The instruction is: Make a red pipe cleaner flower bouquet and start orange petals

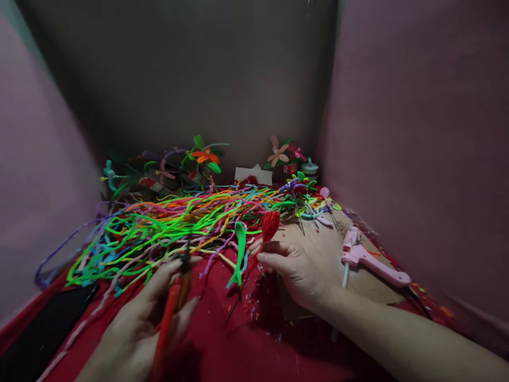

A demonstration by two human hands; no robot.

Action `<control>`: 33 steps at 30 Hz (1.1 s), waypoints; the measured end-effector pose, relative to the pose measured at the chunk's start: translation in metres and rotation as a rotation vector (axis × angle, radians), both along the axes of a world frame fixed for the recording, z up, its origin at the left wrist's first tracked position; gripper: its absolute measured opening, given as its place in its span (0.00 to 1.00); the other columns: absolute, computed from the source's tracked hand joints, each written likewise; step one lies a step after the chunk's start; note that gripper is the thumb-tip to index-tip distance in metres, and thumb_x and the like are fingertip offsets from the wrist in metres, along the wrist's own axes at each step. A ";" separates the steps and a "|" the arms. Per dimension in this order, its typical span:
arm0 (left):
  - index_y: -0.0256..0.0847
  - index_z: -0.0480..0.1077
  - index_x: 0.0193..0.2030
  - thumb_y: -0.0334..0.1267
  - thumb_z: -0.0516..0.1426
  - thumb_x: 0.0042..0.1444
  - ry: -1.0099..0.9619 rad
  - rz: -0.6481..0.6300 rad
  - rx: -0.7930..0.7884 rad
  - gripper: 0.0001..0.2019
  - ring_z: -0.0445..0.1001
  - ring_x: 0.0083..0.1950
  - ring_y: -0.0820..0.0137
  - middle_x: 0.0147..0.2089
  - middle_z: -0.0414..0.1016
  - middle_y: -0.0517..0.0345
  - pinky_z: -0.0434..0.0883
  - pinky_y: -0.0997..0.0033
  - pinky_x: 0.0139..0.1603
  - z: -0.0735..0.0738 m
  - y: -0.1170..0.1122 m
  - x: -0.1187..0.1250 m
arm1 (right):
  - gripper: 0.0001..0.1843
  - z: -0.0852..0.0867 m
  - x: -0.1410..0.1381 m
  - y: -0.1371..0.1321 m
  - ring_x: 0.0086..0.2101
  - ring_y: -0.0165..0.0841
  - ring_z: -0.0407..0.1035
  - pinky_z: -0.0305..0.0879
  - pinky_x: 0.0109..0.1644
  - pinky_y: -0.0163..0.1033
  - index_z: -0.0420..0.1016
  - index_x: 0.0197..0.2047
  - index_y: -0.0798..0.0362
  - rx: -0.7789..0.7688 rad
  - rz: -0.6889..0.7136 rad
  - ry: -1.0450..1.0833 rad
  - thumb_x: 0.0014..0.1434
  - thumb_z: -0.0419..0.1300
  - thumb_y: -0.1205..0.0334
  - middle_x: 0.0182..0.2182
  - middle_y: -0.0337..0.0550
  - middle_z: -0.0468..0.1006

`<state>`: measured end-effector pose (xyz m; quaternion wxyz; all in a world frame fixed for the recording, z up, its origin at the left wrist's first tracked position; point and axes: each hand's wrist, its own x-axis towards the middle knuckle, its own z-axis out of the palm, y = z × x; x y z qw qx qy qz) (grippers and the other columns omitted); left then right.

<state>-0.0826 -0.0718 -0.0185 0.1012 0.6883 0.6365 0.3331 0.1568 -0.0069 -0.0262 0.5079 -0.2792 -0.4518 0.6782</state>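
Observation:
My left hand (147,318) is closed around red-handled pliers (170,310), whose dark tip points up toward a heap of coloured pipe cleaners (170,223). My right hand (296,268) pinches the stem of a small red pipe-cleaner flower (270,225) with a green pipe-cleaner leaf (239,249) hanging beside it. Both hands rest low over the red cloth (242,345), a hand's width apart.
A pink glue gun (369,260) lies on a cardboard sheet (318,244) at the right. Finished pipe-cleaner flowers (204,156) stand at the back with a small jar (309,168). A black object (43,334) lies at the left. Pink walls close in on both sides.

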 end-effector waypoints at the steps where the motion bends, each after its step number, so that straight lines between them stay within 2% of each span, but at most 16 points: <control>1: 0.45 0.62 0.57 0.44 0.52 0.53 0.000 -0.034 0.022 0.24 0.78 0.37 0.64 0.45 0.76 0.53 0.76 0.70 0.36 0.004 0.005 0.011 | 0.06 -0.001 0.000 0.000 0.36 0.31 0.67 0.59 0.46 0.39 0.79 0.32 0.52 0.003 0.001 0.005 0.47 0.67 0.61 0.32 0.40 0.75; 2: 0.46 0.64 0.56 0.43 0.53 0.53 0.026 -0.108 0.016 0.23 0.78 0.40 0.62 0.46 0.76 0.53 0.76 0.70 0.39 0.009 0.009 0.022 | 0.07 -0.002 0.000 0.000 0.36 0.32 0.67 0.59 0.47 0.39 0.79 0.32 0.52 0.009 -0.001 0.003 0.48 0.67 0.61 0.33 0.40 0.76; 4: 0.43 0.65 0.56 0.40 0.50 0.55 0.236 -0.213 0.140 0.21 0.76 0.47 0.58 0.49 0.75 0.48 0.74 0.65 0.46 0.021 0.016 0.043 | 0.08 -0.003 0.001 0.001 0.38 0.32 0.67 0.60 0.49 0.40 0.79 0.33 0.52 0.031 -0.011 -0.006 0.48 0.67 0.60 0.34 0.40 0.76; 5: 0.42 0.66 0.56 0.36 0.47 0.56 0.350 -0.178 0.197 0.21 0.77 0.45 0.58 0.47 0.75 0.47 0.75 0.64 0.43 0.027 0.018 0.052 | 0.08 -0.004 0.001 0.002 0.38 0.32 0.67 0.59 0.50 0.40 0.79 0.34 0.52 0.040 -0.017 -0.003 0.48 0.67 0.60 0.34 0.40 0.75; 8: 0.36 0.65 0.57 0.26 0.44 0.54 0.649 -0.157 0.175 0.24 0.78 0.38 0.61 0.42 0.75 0.45 0.76 0.66 0.35 0.041 0.018 0.071 | 0.07 -0.003 0.002 0.003 0.38 0.32 0.68 0.59 0.53 0.42 0.79 0.32 0.52 0.054 -0.034 0.042 0.47 0.68 0.61 0.33 0.39 0.75; 12: 0.32 0.64 0.57 0.19 0.43 0.51 0.848 -0.134 0.173 0.26 0.78 0.29 0.66 0.41 0.75 0.45 0.75 0.70 0.26 0.043 0.016 0.078 | 0.06 -0.002 0.002 0.004 0.39 0.32 0.68 0.59 0.55 0.44 0.79 0.31 0.51 0.056 -0.052 0.053 0.47 0.68 0.61 0.33 0.39 0.75; 21: 0.32 0.64 0.57 0.22 0.45 0.53 0.924 -0.093 0.198 0.24 0.77 0.25 0.67 0.43 0.75 0.43 0.72 0.72 0.19 0.035 0.020 0.079 | 0.07 -0.007 0.002 0.004 0.40 0.32 0.68 0.60 0.54 0.44 0.79 0.34 0.50 0.100 -0.059 0.002 0.48 0.67 0.62 0.33 0.39 0.74; 28: 0.29 0.66 0.55 0.22 0.46 0.52 0.926 -0.103 0.276 0.24 0.73 0.20 0.71 0.40 0.75 0.44 0.70 0.74 0.16 0.038 0.020 0.081 | 0.05 -0.006 0.004 0.004 0.40 0.31 0.66 0.58 0.54 0.43 0.78 0.33 0.51 0.129 -0.050 -0.022 0.49 0.66 0.63 0.35 0.39 0.71; 33: 0.29 0.67 0.55 0.21 0.47 0.53 1.005 -0.059 0.308 0.23 0.73 0.20 0.70 0.36 0.74 0.47 0.68 0.75 0.14 0.038 0.018 0.084 | 0.05 -0.006 0.004 0.003 0.39 0.32 0.65 0.59 0.54 0.44 0.77 0.32 0.52 0.164 -0.077 -0.071 0.49 0.66 0.63 0.34 0.40 0.70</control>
